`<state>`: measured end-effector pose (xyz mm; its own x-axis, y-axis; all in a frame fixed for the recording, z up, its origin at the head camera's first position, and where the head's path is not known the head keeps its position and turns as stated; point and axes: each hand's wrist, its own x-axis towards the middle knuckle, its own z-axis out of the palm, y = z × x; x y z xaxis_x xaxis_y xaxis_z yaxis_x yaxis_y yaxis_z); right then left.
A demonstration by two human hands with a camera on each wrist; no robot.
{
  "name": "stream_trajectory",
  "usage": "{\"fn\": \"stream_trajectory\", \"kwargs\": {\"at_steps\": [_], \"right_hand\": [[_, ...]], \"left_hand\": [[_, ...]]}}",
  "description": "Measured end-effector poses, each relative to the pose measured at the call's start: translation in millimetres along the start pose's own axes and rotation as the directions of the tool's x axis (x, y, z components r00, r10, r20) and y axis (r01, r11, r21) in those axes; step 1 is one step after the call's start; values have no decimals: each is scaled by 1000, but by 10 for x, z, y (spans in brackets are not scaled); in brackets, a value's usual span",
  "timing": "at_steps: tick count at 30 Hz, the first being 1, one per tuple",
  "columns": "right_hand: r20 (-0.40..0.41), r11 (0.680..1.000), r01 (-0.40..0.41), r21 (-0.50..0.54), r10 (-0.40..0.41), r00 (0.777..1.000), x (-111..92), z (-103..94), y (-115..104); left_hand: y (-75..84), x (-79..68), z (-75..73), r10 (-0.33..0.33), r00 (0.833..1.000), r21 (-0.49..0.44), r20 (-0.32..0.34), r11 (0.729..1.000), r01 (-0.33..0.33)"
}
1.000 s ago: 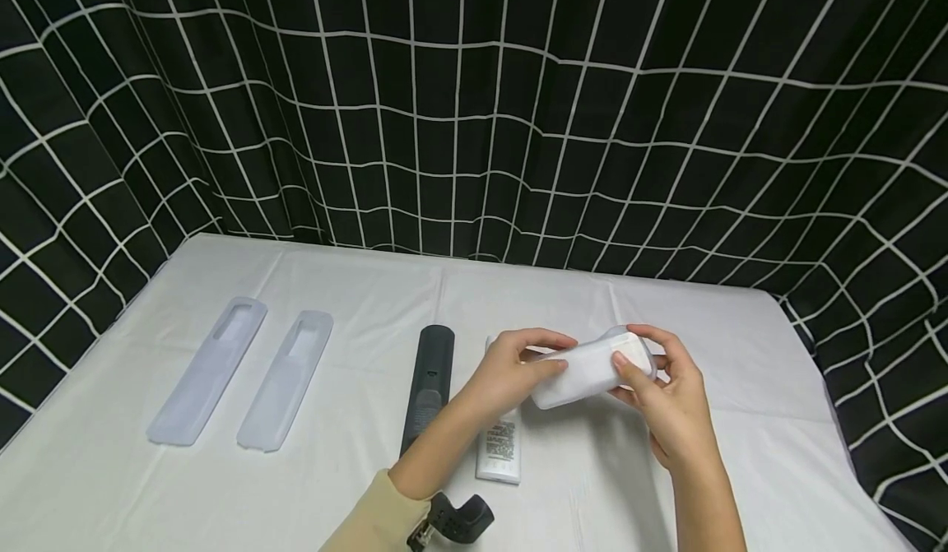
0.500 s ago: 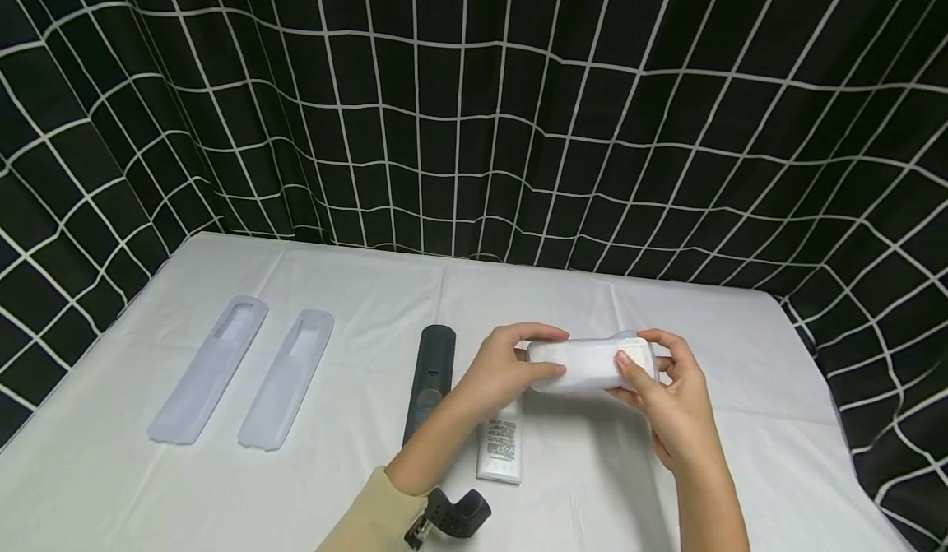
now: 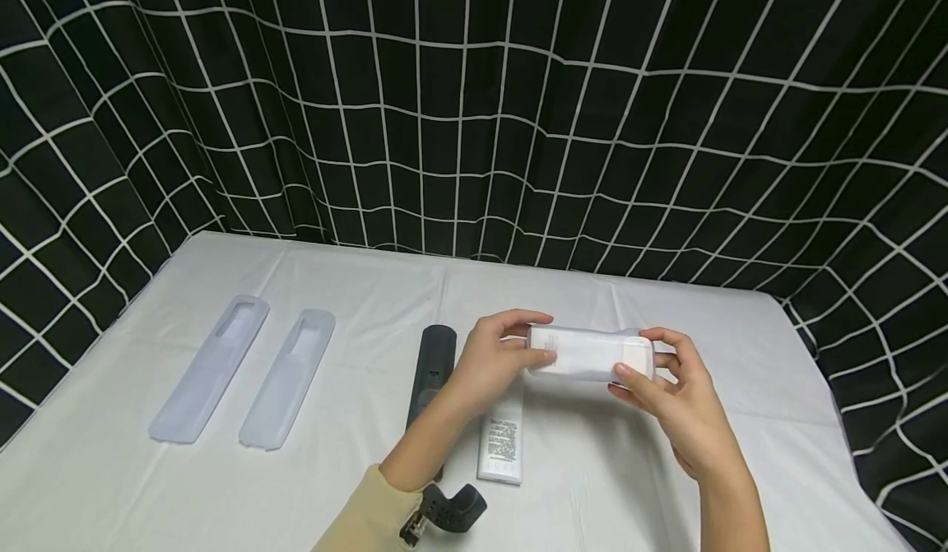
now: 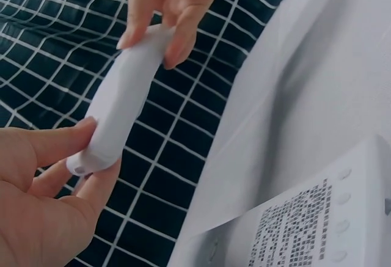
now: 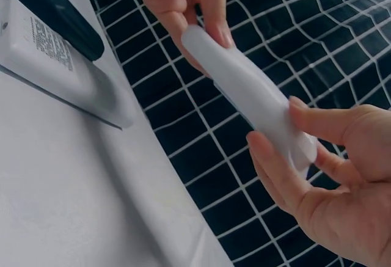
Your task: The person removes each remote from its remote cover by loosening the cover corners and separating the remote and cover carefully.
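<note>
A white remote control [image 3: 588,354], apparently wrapped in a translucent sleeve, is held off the table by both hands. My left hand [image 3: 489,359] pinches its left end between thumb and fingers. At the other end, my right hand [image 3: 685,404] grips it, thumb on the face turned up to the head camera. Small print shows near the left thumb. In the left wrist view the remote control [image 4: 119,99] slants between the two hands. The right wrist view shows its smooth side [image 5: 244,84]; the underside is hidden there.
Under my left wrist lie a dark grey remote control [image 3: 433,363], partly covered, and a white remote control [image 3: 501,445] with printed text. Two translucent remote sleeves [image 3: 211,371] lie at the left on the white tablecloth [image 3: 355,486]. A black checked curtain [image 3: 459,141] hangs behind.
The held remote control has swung from a tilt to nearly level, its left end rising. My left hand has shifted up and left along with it, and print has come into sight.
</note>
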<state>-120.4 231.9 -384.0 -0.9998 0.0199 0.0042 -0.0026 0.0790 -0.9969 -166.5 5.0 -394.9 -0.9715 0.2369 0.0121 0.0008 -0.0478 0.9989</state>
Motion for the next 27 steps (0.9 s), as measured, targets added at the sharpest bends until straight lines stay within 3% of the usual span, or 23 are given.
{"fn": "stream_trajectory", "kwargs": {"at_steps": [12,27], "right_hand": [[135,991,134,21,-135,981,-24,-115,66],[80,985,153,84,-159,984,-31,-63,82]], "left_hand": [[73,4,-88,11,1000,-27,-17,1000,-12],[38,14,-172,51,998,-18,25,999,-50]]}}
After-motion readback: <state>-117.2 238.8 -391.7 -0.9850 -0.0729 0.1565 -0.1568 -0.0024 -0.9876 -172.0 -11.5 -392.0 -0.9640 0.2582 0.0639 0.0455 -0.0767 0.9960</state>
